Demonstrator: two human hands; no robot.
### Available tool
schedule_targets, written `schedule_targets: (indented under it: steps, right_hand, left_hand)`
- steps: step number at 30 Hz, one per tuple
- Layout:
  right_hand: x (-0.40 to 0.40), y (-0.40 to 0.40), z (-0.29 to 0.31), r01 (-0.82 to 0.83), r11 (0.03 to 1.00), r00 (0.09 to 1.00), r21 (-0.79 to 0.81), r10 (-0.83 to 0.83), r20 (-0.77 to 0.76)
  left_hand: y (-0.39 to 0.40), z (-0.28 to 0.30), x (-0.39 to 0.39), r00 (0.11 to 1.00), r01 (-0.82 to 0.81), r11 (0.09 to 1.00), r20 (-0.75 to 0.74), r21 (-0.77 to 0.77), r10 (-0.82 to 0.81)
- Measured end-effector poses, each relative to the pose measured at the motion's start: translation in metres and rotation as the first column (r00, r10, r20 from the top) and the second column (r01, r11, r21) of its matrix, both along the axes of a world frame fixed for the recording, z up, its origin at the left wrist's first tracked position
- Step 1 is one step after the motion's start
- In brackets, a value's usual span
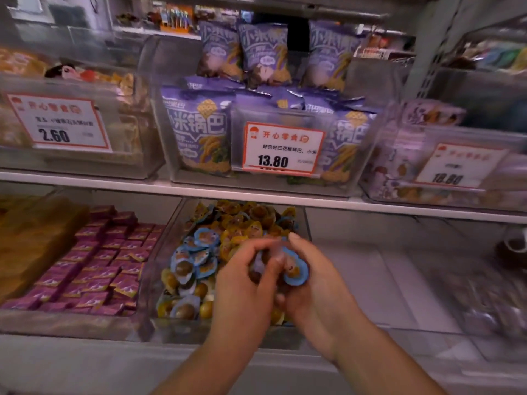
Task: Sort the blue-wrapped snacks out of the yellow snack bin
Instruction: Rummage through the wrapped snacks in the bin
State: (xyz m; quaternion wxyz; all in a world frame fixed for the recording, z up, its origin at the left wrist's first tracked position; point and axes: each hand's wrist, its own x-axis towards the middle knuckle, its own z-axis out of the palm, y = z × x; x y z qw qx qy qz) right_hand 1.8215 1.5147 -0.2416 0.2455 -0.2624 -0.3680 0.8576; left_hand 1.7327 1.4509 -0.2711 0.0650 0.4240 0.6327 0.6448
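Both hands work together above the clear snack bin (171, 223). The right hand (310, 283) has its fingers curled round a blue-wrapped snack (295, 270); the left hand (245, 283) pinches at the same bunch, though blur hides exactly what it holds. Recommended: collect a full handful before leaving the bin, keeping yellow pieces (256, 215) from riding along. More blue pieces (194, 252) lie at the bin's left side. Left of the bin, purple packets (108, 263) fill a neighbouring tray.
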Motion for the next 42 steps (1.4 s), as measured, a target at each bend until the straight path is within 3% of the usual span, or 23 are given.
schedule_targets:
  steps: [3, 6, 8, 10, 12, 15, 16, 19, 22, 24, 26, 28, 31, 36, 39, 42]
  right_hand:
    - [0.016, 0.011, -0.007, 0.122, 0.975, 0.987, 0.185, -0.139, 0.083]
    - [0.042, 0.035, -0.004, 0.165, 0.930, 0.976, 0.328, -0.203, 0.085]
    - [0.058, 0.059, -0.005, 0.194, 0.896, 0.963, 0.399, -0.251, 0.096]
    - [0.071, 0.087, -0.013, 0.180, 0.813, 0.914, 0.554, -0.346, 0.211]
    - [0.082, 0.112, -0.028, 0.047, 0.729, 0.825, 0.683, -0.414, 0.384]
    - [0.088, 0.131, -0.045, -0.206, 0.772, 0.748, 0.601, -0.272, 0.606]
    - [0.088, 0.134, -0.047, -0.283, 0.742, 0.721, 0.608, -0.254, 0.645]
    - [0.076, 0.132, -0.045, -0.351, 0.517, 0.668, 0.781, -0.446, 0.595]
    - [0.054, 0.106, -0.032, -0.167, 0.225, 0.762, 0.960, -0.589, 0.270]
    - [0.036, 0.085, -0.022, -0.168, 0.000, 0.813, 0.986, -0.565, 0.139]
    - [0.019, 0.066, -0.020, -0.327, -0.147, 0.837, 0.933, -0.504, 0.214]
    - [0.002, 0.056, -0.023, -0.547, -0.246, 0.759, 0.800, -0.550, 0.350]
    - [-0.014, 0.051, -0.029, -0.791, -0.263, 0.550, 0.552, -0.700, 0.456]
    - [-0.030, 0.046, -0.031, -0.884, -0.218, 0.420, 0.413, -0.758, 0.499]
    - [-0.029, 0.047, -0.025, -0.873, -0.189, 0.437, 0.450, -0.713, 0.548]
    - [-0.024, 0.050, -0.021, -0.679, -0.135, 0.632, 0.721, -0.608, 0.481]
  left_hand:
    - [0.007, -0.003, 0.019, 0.980, 0.200, 0.979, -0.002, -0.026, -0.200]
    - [0.005, -0.008, 0.028, 0.881, 0.469, 0.880, -0.035, -0.083, -0.472]
    - [0.003, -0.008, 0.025, 0.840, 0.526, 0.839, -0.071, -0.141, -0.538]
    - [0.003, -0.007, 0.008, 0.876, 0.380, 0.902, -0.234, -0.203, -0.421]
    - [0.003, -0.009, -0.018, 0.888, 0.149, 0.966, -0.400, -0.213, -0.225]
    - [-0.001, -0.013, -0.055, 0.865, -0.043, 0.977, -0.498, -0.209, -0.069]
    - [-0.005, -0.014, -0.065, 0.852, -0.088, 0.972, -0.522, -0.220, -0.041]
    - [-0.016, -0.018, -0.086, 0.820, -0.220, 0.925, -0.572, -0.309, 0.004]
    - [-0.026, -0.021, -0.095, 0.796, -0.322, 0.835, -0.606, -0.446, -0.017]
    - [-0.029, -0.025, -0.097, 0.772, -0.342, 0.778, -0.630, -0.527, -0.087]
    - [-0.032, -0.030, -0.099, 0.745, -0.346, 0.758, -0.653, -0.553, -0.136]
    - [-0.035, -0.033, -0.099, 0.738, -0.338, 0.774, -0.661, -0.536, -0.135]
    - [-0.042, -0.032, -0.098, 0.752, -0.317, 0.818, -0.653, -0.480, -0.092]
    - [-0.051, -0.029, -0.095, 0.755, -0.294, 0.869, -0.655, -0.397, -0.044]
    - [-0.051, -0.024, -0.095, 0.811, -0.279, 0.904, -0.583, -0.323, 0.042]
    - [-0.050, -0.024, -0.098, 0.816, -0.269, 0.910, -0.577, -0.314, 0.042]
